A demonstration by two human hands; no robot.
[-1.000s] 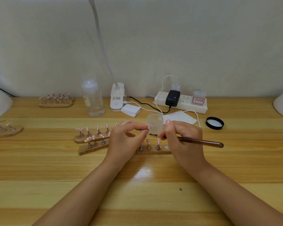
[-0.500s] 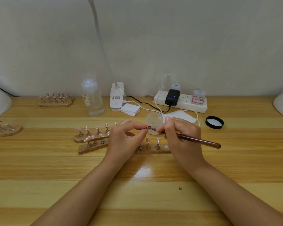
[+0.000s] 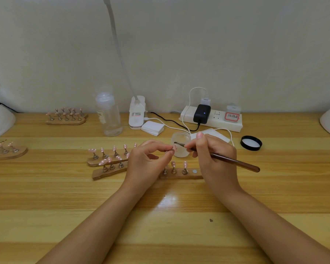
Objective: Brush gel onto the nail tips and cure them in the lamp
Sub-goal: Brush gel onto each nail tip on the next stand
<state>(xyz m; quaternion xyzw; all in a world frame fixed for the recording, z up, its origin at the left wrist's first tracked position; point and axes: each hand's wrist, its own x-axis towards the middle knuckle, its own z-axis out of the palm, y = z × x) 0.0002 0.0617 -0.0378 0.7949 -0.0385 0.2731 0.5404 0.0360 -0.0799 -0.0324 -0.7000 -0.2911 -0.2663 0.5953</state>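
Pinching one pink tip [image 3: 174,148] above the desk [image 3: 160,225], the left hand [image 3: 147,164] met the brush [image 3: 234,161] gripped by the right hand [image 3: 215,157]. Three tips stood on the nearest strip [image 3: 181,175]; one open jar [image 3: 180,139] sat behind.

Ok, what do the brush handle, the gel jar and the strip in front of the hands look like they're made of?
Brush handle: dark brown and glossy, translucent amber near its end, so probably plastic or lacquered wood. Gel jar: cloudy and see-through, frosted glass or plastic. Strip: brown, matte, probably wood, with small metal-looking stands on it.
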